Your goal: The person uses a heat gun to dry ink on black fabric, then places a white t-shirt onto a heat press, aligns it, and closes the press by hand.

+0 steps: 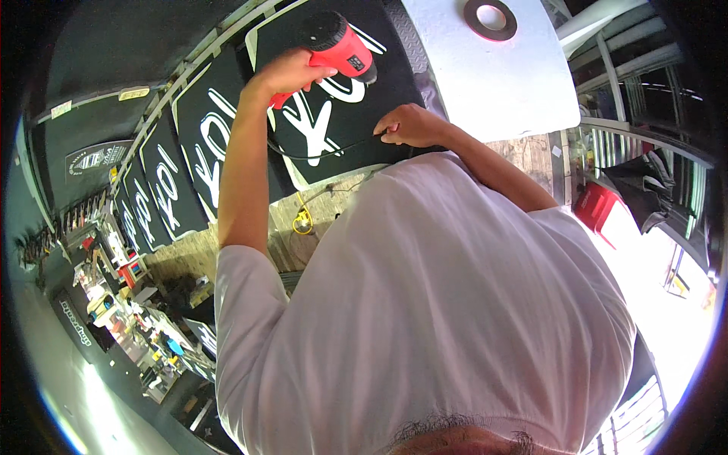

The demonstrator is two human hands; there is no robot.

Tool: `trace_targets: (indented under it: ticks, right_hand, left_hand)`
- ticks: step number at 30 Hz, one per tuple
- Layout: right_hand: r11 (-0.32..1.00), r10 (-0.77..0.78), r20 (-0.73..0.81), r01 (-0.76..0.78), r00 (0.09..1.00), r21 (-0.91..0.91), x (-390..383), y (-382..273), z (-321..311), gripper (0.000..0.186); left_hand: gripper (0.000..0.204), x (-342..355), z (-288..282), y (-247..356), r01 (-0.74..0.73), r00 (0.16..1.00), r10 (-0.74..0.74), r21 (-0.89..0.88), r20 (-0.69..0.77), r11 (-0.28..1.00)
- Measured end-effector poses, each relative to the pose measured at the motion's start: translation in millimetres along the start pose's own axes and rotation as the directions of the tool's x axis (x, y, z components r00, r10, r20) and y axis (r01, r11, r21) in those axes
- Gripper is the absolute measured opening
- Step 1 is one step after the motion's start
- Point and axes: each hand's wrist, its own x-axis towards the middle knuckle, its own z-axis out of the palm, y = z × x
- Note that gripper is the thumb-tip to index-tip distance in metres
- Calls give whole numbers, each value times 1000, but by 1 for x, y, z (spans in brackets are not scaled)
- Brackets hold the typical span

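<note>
My left hand (290, 74) is closed round the handle of a red heat gun (343, 51) with a black rear cap and a dark nozzle. The gun is above a black panel (394, 80) with bold white lettering, and its nozzle points to the right and down. A thin black cord (326, 155) curves from below the gun's handle across the panel's near part to my right hand (413, 125). There my fingers are pinched on the cord, over the panel's right side. Part of the lettering is hidden behind the gun and my left hand.
More black lettered panels (220, 140) stand in a row to the left. On a white board (516, 83) at the right lies a roll of tape (491, 19). A yellow cable (302, 220) hangs by the wooden edge. Cluttered shelves (163, 341) are at lower left, a red box (597, 205) at right.
</note>
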Motion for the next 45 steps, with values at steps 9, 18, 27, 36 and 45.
trace_targets:
  ticks: [9, 18, 27, 36, 45]
  right_hand:
    - [999, 10, 32, -11, 999, 43, -3, 9, 3, 29]
    - [997, -73, 99, 74, 992, -4, 2, 5, 3, 27]
    - [996, -86, 93, 88, 992, -18, 6, 14, 10, 27]
    - [998, -54, 93, 56, 994, -19, 5, 10, 11, 28]
    - [1000, -24, 95, 22, 995, 14, 7, 1, 11, 28]
  left_hand:
    - [47, -28, 17, 10, 65, 995, -48, 207, -89, 976]
    - [43, -46, 32, -16, 27, 989, -15, 80, -145, 996]
    - [44, -54, 39, -24, 103, 986, -96, 49, -134, 994]
    - [42, -73, 26, -29, 53, 986, -53, -3, -160, 999]
    - [41, -72, 20, -55, 91, 974, -92, -15, -208, 996]
